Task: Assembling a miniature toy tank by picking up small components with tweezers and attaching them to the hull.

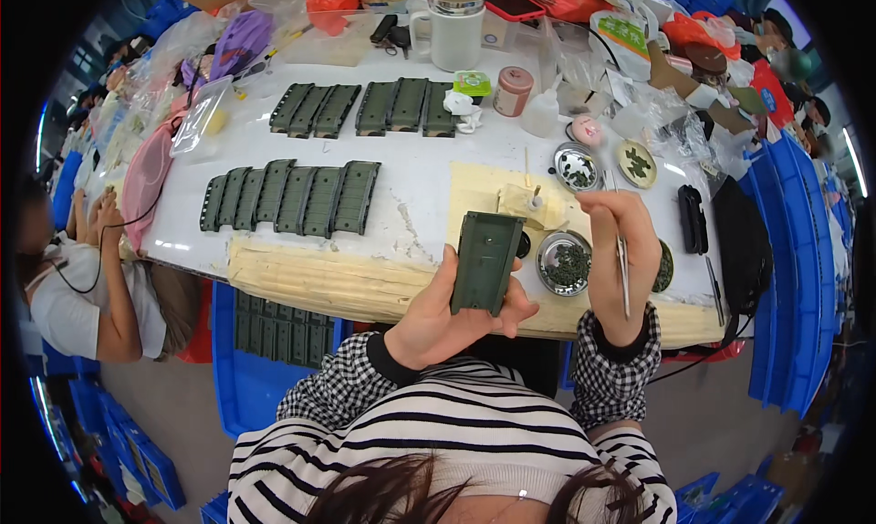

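Observation:
My left hand (429, 319) grips a dark green rectangular plastic part (486, 261) by its edges, tilted up over the table's front edge. Steel tweezers (624, 273) are held in my right hand (630, 241), which is raised to the right of the green part; whether their tips pinch anything is too small to tell. Close beside that hand, a round metal dish (564, 283) contains many tiny dark green pieces. Behind it are a metal dish (577, 166) with white and dark bits and a pale round lid (636, 164) with green pieces.
Rows of similar green parts (290, 198) lie on the table's left and back. A white mug (456, 27), pink jar (513, 91) and squeeze bottle (542, 114) stand at the back. A blue crate (239, 378) with more parts sits below left. Another person (109, 296) sits at left.

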